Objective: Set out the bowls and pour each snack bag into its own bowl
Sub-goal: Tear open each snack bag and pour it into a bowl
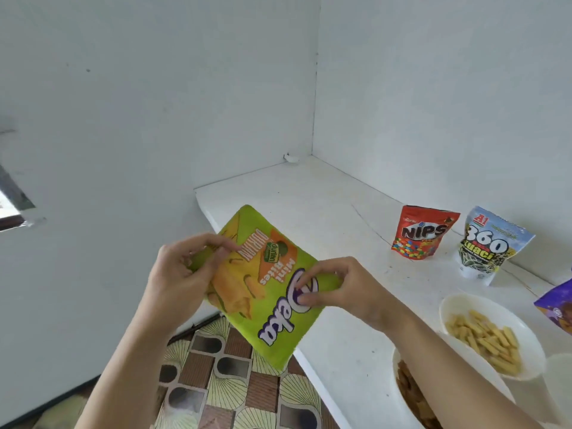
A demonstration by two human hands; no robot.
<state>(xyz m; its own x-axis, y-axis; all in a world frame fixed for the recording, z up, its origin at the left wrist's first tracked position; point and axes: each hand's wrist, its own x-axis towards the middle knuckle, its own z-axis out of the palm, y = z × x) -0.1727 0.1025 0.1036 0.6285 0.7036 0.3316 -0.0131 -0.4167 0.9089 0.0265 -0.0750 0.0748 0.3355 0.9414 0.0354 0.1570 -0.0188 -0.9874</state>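
While the left hand (188,274) and right hand (340,286) each pinched the green Deka bag (275,308) over the desk's (309,193) edge, a white bowl (447,306) on it held yellow sticks (486,335). A second bowl (397,376) beside it seemingly held brown pieces (408,387), half hidden by the forearm (448,357).

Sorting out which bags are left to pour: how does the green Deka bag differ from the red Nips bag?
The green Deka bag is held tilted in the air, pinched by the left hand and right hand; the red Nips bag stands upright on the white table, untouched. The Deka bag is green, the Nips bag red. Both are printed snack bags.
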